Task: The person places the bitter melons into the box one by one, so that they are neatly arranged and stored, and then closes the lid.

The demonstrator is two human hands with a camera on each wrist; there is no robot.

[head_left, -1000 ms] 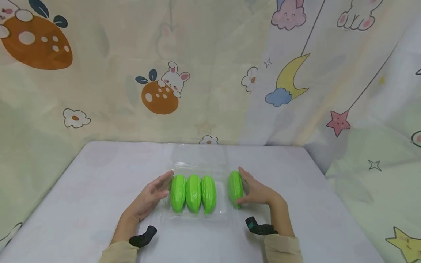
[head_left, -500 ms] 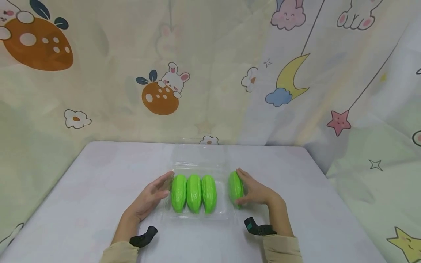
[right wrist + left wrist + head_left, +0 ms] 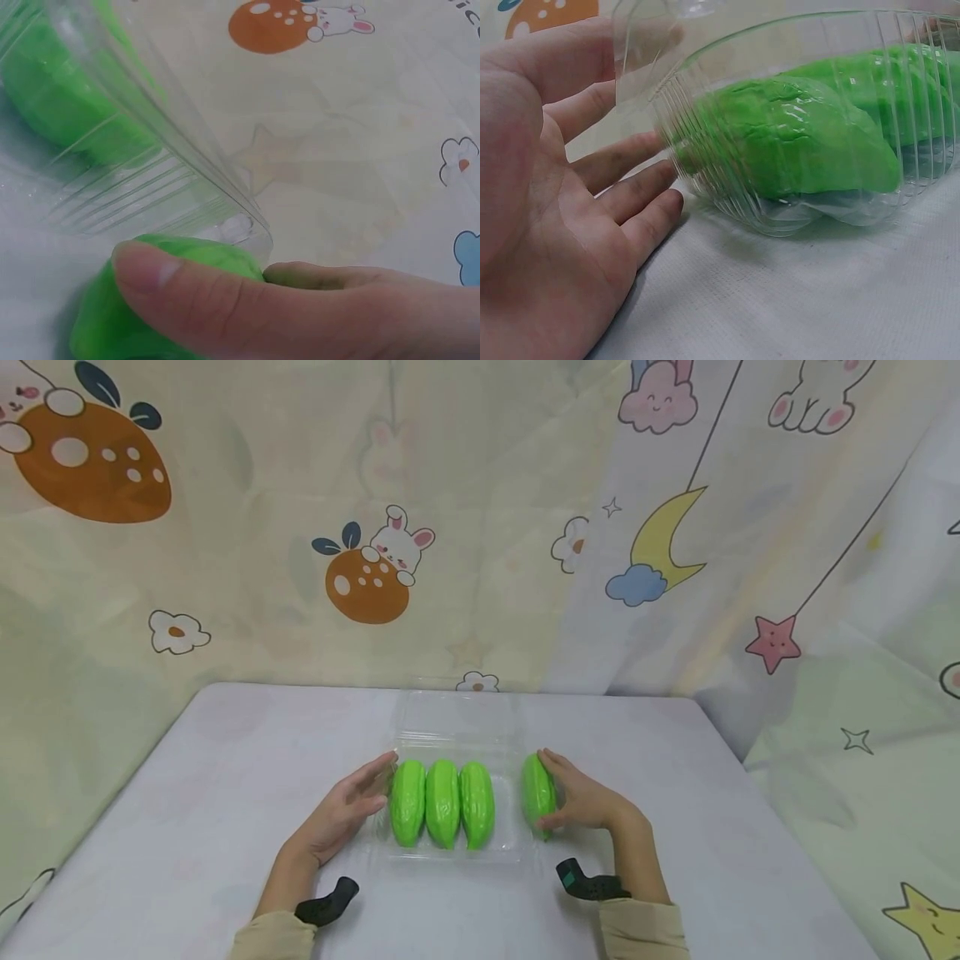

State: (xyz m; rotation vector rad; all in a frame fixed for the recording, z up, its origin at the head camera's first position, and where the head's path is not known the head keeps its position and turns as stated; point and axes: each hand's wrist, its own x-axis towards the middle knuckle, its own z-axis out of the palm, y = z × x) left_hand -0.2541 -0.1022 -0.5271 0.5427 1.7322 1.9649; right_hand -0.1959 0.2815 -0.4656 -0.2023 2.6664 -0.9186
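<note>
Three bright green, glossy oblong pieces (image 3: 443, 803), ridged and tapered like a melon or gourd, lie side by side in a clear plastic clamshell box (image 3: 507, 814). My left hand (image 3: 347, 806) stands at the box's left wall with fingers extended, and in the left wrist view its fingertips touch the ribbed plastic. A fourth green oblong piece (image 3: 537, 793) is just right of the box. My right hand (image 3: 588, 795) grips it from the right, thumb (image 3: 187, 289) on the near side and fingers on the far side. The right palm side is hidden.
The box's clear lid (image 3: 456, 717) lies folded back behind it. A white table (image 3: 247, 760) spreads to both sides, its far edge against a cartoon-print cloth (image 3: 487, 568). Black wrist devices (image 3: 327, 902) sit by both sleeves.
Almost nothing differs. The right hand's fingertips have settled slightly closer over the far end of the fourth green piece. The left hand and the box stay in place.
</note>
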